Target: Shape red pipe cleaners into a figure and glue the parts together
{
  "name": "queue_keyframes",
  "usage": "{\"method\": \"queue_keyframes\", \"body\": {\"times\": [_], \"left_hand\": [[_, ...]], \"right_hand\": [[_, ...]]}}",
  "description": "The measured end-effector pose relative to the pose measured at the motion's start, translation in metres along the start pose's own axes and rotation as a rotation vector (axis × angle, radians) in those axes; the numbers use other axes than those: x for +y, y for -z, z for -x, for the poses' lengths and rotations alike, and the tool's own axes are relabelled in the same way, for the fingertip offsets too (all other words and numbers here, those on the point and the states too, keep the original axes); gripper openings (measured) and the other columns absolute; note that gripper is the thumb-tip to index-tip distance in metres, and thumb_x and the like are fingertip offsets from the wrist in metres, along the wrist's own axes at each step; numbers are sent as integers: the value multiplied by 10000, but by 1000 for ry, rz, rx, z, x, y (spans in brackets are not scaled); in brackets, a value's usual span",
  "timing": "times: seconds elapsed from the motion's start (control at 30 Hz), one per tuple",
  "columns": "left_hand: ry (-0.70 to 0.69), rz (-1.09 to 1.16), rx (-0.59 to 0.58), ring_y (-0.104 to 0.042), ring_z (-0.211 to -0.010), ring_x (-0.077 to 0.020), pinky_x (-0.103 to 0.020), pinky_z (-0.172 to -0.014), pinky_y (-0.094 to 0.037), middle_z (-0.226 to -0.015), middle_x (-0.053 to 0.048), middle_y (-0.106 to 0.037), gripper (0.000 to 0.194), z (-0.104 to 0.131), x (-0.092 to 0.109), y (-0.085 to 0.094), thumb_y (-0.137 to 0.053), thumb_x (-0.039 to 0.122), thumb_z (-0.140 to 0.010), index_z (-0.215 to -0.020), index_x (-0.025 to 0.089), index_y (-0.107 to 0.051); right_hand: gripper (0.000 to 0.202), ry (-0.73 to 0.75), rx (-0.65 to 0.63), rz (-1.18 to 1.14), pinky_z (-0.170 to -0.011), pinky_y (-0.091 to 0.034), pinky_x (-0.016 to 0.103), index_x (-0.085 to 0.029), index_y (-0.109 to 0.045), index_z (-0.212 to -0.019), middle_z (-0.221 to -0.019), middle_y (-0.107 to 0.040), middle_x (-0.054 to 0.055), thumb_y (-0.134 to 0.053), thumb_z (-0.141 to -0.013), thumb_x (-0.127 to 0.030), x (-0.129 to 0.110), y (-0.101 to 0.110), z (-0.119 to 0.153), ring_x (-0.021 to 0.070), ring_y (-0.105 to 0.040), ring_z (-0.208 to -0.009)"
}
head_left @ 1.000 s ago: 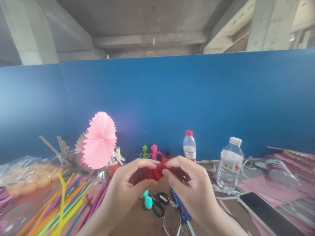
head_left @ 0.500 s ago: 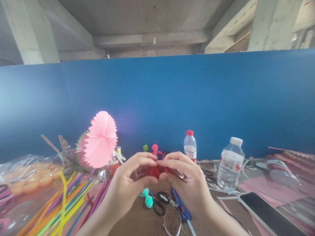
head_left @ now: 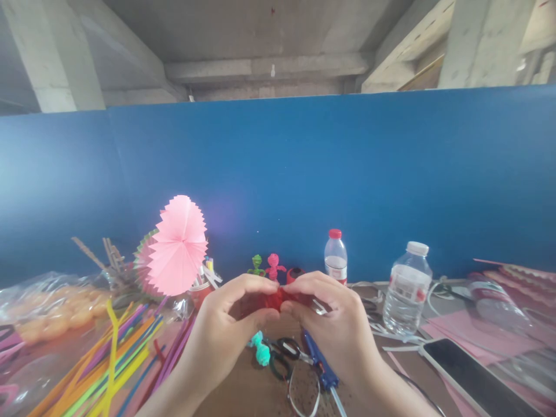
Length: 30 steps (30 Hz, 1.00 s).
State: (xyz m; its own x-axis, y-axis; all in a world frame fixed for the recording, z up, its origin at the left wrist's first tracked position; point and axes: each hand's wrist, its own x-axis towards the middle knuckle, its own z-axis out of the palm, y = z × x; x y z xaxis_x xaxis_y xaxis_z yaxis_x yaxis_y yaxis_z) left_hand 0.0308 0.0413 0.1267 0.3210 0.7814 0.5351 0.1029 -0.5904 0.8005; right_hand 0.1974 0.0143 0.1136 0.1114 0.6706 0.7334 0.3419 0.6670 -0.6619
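My left hand (head_left: pixel 234 318) and my right hand (head_left: pixel 328 315) meet fingertip to fingertip above the table, mid-view. Both pinch a small red piece (head_left: pixel 274 299); fingers cover much of it, so its kind is unclear. Beneath them lie a turquoise twisted figure (head_left: pixel 261 351), black-handled scissors (head_left: pixel 281 365) and a blue glue gun (head_left: pixel 320 362) with a pale stick at its end. Just beyond the fingertips stand a small pink figure (head_left: pixel 273 266) and a green one (head_left: pixel 256 264), beside a red round object (head_left: pixel 296 276).
Colourful pipe cleaners (head_left: pixel 108 365) cover the left side, near a bag of orange balls (head_left: pixel 61 310) and a pink pleated paper fan (head_left: pixel 180 249). Rightward stand a red-capped bottle (head_left: pixel 335 255) and a white-capped bottle (head_left: pixel 407 292); a phone (head_left: pixel 473 376) lies in front. A blue partition (head_left: pixel 278 174) rises behind.
My fingers have shifted slightly and sit a little lower, showing more of the green and pink figures behind. The red piece stays between the fingertips.
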Motion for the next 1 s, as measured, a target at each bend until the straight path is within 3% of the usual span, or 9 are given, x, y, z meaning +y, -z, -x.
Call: {"method": "queue_keyframes", "body": {"times": [0.3,0.43,0.6,0.7,0.83,1.0], "left_hand": [[-556,-567,82,-669,-898,-175,-272,-790,-559,-1004,-53,-705,248,3,-6,-1,-640,60,-799,-993,214,-645],[-678,-771,82,-670,-929,-189,-314,-850,-541,-1040,-71,-708,264,5,-7,1,-592,71,-839,-1070,197,-616],[-702,-886,34,-647,-1005,-213,-342,-905,-510,-1100,-84,-695,329,10,-11,3,-558,52,-851,-1155,176,-583],[-663,-849,96,-672,-933,-200,-319,-858,-532,-1053,-71,-708,319,10,-11,2,-567,82,-855,-1151,199,-565],[-559,-716,110,-680,-859,-168,-263,-803,-542,-1000,-46,-708,294,9,-9,0,-614,108,-834,-1103,209,-553],[-496,-619,105,-671,-846,-149,-232,-773,-545,-997,-20,-699,315,10,-5,0,-652,97,-804,-1073,237,-563]], "right_hand": [[163,-150,24,-104,-587,-521,247,-216,-736,-780,-795,-684,33,-600,-773,-124,-5,-7,3,166,-643,-732],[113,-293,35,-177,-634,-522,269,-189,-702,-744,-722,-704,21,-610,-748,-123,-5,-11,3,165,-648,-684],[66,-318,41,-233,-597,-507,273,-186,-668,-732,-687,-698,16,-612,-757,-160,-1,-15,5,168,-638,-649],[88,-191,56,-186,-569,-498,260,-195,-662,-747,-712,-670,18,-597,-771,-140,1,-15,6,160,-613,-651],[154,9,66,-160,-656,-512,261,-212,-676,-805,-839,-655,36,-569,-802,-101,2,-12,8,170,-618,-802],[175,15,54,-227,-675,-536,244,-226,-691,-827,-845,-695,22,-588,-806,-86,3,-11,10,158,-645,-809]]}}
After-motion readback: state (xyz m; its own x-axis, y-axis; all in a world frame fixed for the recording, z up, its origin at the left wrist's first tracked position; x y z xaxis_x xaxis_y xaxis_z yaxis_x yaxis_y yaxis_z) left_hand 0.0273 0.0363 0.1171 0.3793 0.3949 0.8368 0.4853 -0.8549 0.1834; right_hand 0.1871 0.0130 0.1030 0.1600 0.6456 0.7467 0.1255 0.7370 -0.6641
